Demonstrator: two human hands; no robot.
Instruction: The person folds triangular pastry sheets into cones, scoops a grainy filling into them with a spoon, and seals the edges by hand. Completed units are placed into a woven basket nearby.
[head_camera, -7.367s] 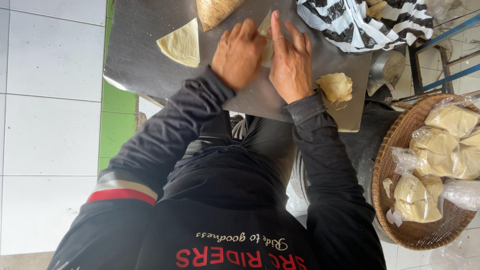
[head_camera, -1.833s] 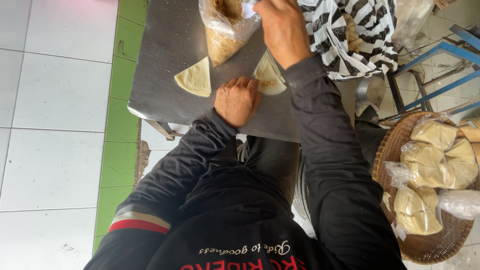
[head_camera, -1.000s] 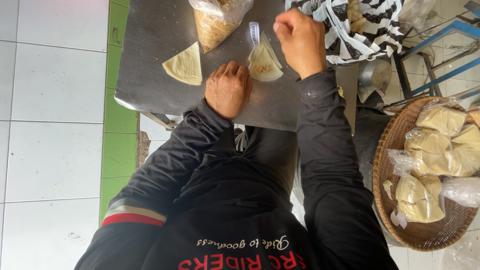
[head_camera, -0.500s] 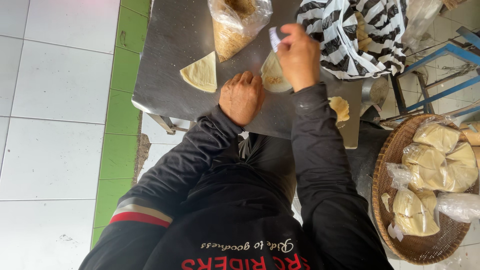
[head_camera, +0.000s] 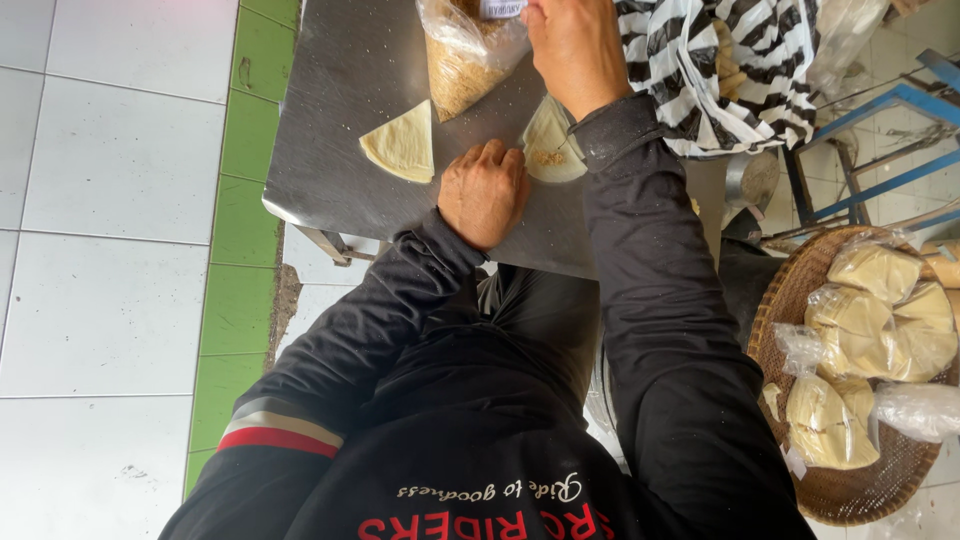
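My left hand (head_camera: 485, 190) rests knuckles-up on the steel table (head_camera: 340, 190), fingers curled, its fingertips against the edge of a pale folded dough sheet (head_camera: 555, 160) that carries a small heap of brown crumbs. My right hand (head_camera: 575, 45) is farther back, at the mouth of a clear plastic bag of brown crumb filling (head_camera: 462, 65), and it grips a small white scoop (head_camera: 502, 8). A second triangular dough sheet (head_camera: 402, 145) lies bare to the left of my left hand.
A black-and-white striped plastic bag (head_camera: 720, 70) lies at the table's back right. To the right on the floor, a woven basket (head_camera: 850, 480) holds several clear bags of dough. A metal pot (head_camera: 752, 180) and blue frame (head_camera: 880, 140) stand beside it. White and green tiles lie at left.
My right hand has moved with the scoop from over the dough sheet back to the mouth of the crumb bag. Crumbs now lie on the sheet. My left hand has stayed put.
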